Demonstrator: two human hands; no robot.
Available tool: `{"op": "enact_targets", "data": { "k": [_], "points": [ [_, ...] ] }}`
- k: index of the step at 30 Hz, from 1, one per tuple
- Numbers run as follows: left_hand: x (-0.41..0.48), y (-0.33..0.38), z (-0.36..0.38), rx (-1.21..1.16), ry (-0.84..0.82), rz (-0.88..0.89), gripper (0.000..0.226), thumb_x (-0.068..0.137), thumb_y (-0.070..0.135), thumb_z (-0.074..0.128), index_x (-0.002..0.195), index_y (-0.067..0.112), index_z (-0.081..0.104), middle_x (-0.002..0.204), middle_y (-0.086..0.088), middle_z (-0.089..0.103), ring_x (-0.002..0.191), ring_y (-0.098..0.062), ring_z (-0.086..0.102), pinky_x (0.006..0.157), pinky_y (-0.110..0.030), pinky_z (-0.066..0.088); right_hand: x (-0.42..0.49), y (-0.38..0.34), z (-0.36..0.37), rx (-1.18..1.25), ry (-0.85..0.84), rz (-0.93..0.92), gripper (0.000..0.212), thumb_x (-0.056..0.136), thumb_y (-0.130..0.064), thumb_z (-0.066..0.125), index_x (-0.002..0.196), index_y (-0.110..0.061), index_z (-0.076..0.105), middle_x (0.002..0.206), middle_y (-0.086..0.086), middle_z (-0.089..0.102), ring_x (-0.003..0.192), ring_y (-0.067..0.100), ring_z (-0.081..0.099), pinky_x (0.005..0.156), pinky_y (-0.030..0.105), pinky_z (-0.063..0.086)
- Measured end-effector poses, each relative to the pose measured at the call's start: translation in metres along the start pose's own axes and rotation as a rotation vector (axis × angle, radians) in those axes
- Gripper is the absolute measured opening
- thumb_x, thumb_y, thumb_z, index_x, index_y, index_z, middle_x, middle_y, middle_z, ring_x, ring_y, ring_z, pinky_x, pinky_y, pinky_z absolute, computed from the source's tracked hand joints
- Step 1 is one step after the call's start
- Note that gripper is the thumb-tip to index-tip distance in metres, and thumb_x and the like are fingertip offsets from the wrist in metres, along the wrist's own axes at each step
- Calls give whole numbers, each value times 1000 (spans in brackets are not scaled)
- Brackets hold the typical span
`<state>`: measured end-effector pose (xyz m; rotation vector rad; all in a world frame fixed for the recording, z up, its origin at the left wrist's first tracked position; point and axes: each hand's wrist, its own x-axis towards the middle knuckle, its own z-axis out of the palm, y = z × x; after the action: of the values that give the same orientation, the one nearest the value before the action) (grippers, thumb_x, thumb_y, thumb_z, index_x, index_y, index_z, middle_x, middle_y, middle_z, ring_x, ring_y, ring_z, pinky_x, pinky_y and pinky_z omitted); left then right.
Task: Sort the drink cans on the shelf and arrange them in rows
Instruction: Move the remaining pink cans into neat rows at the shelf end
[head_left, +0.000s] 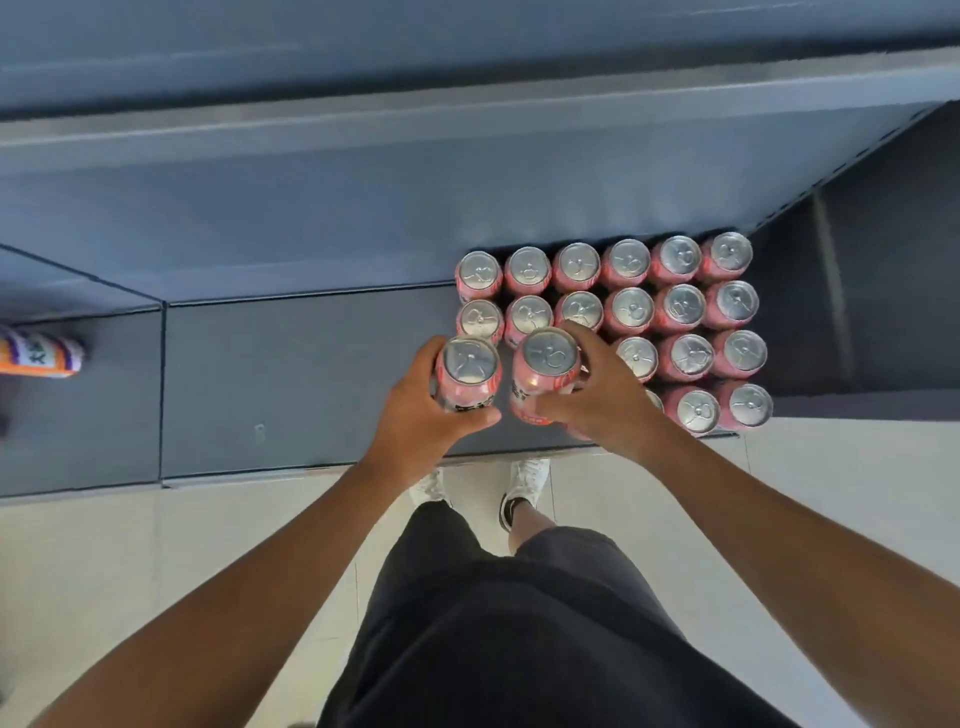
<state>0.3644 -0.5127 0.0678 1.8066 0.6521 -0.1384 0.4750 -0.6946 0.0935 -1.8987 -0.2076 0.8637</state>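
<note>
L hand (421, 415): fingers curled round pink can (469, 370), upright.
R hand (610, 400): fingers wrapped round 2nd pink can (546, 364).
Can rows (680, 306): just beyond R fingertips.

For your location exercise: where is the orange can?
Head view, far left edge: the orange can lies on its side on the shelf, apart from the pink cans.

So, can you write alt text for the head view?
A person's left hand holds one pink can, the right hand another pink can, beside a block of upright pink cans on a grey shelf. An orange can lies on its side far left.
</note>
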Motion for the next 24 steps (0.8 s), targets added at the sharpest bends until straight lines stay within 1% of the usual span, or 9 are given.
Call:
{"op": "enact_targets", "data": {
  "k": [4,6,9,12,14,17,21,23,24],
  "points": [
    [8,-19,14,94,34,20,74,66,31,91,126,30,47,115,11,63,105,-16,62,88,-31,55,17,17,-2,-93,-62,-44,59,68,-13,90,111,-35,57,102,-15,67,95,3,65,82,19,53],
    [14,-26,21,100,60,13,72,67,27,91,124,29,47,111,10,62,103,-15,62,85,-26,54,26,25,-2,-187,-72,-66,60,68,-18,87,115,-35,54,105,-14,65,97,4,64,84,26,55],
    [27,-37,33,99,107,-4,65,68,16,87,116,34,46,102,13,62,95,-12,62,77,-22,53,37,40,-2,-302,-68,-64,62,68,-18,82,118,-35,49,109,-8,60,96,8,61,75,38,59],
    [40,-48,46,99,130,-25,64,68,12,85,119,29,51,111,11,60,98,-7,59,78,-12,46,47,54,0,-456,-56,-112,60,69,-26,80,118,-32,47,111,-7,56,99,16,58,72,48,58],
    [47,-55,54,107,148,-40,68,66,12,85,124,27,52,120,9,56,103,-4,56,80,-7,40,55,63,2,-625,-22,-188,61,68,-31,81,119,-26,48,114,-6,53,107,16,51,80,47,54],
    [52,-66,61,85,157,-76,72,67,13,86,129,27,52,122,6,58,107,-8,56,83,-8,40,60,74,8,-776,15,-238,66,66,-35,83,122,-23,48,117,-5,52,118,18,46,84,44,53],
    [57,-73,68,45,154,-132,69,69,15,85,121,36,45,114,12,59,99,-5,59,74,-3,42,59,84,18,-985,153,-307,75,61,-37,89,125,-20,55,130,-4,49,133,25,33,88,46,55],
    [58,-76,72,21,161,-157,71,69,14,85,120,39,42,113,13,60,99,-4,60,76,-10,46,61,88,21,-1085,205,-311,78,59,-41,90,125,-20,56,135,1,42,137,30,26,102,50,46],
    [59,-77,74,16,165,-165,71,70,15,85,120,40,40,114,12,61,100,-5,60,76,-12,47,61,91,23,-1123,212,-318,79,58,-42,90,127,-20,56,138,3,40,139,32,23,111,55,34]
  ]
}}
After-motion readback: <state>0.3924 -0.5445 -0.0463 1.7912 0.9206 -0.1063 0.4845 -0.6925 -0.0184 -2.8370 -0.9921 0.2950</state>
